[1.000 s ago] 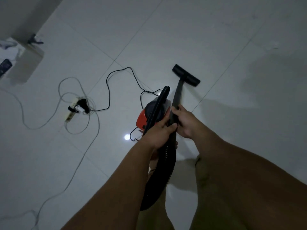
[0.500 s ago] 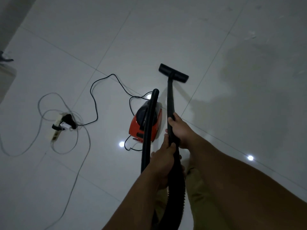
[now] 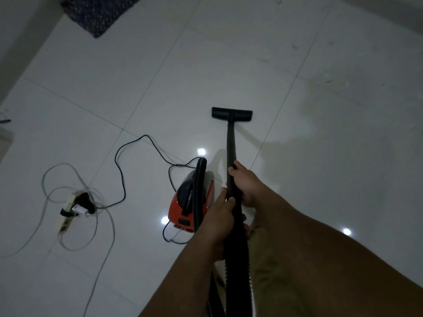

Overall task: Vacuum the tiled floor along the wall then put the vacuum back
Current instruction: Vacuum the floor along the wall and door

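Note:
A small red and black vacuum cleaner [image 3: 192, 202] sits on the white tiled floor [image 3: 229, 53]. Its black wand [image 3: 230, 143] runs forward to a flat black floor nozzle [image 3: 231, 114] resting on the tiles. My right hand [image 3: 248, 184] grips the wand higher up, fingers curled round it. Just behind it, my left hand [image 3: 217, 216] grips the ribbed black hose [image 3: 237, 259] where it joins the wand. The hose loops back down past my legs and up over the vacuum body.
A black power cord [image 3: 119, 170] runs from the vacuum to a power strip [image 3: 73, 209] amid loops of grey cable [image 3: 45, 179] at the left. A dark patterned mat [image 3: 100, 12] lies at the top left near the wall [image 3: 20, 37]. Specks of dirt [image 3: 327, 78] dot the far right tiles.
The view has swung right and forward, bringing the mat into sight. The nozzle has turned square to me and moved ahead over the tiles. Both hands keep their hold.

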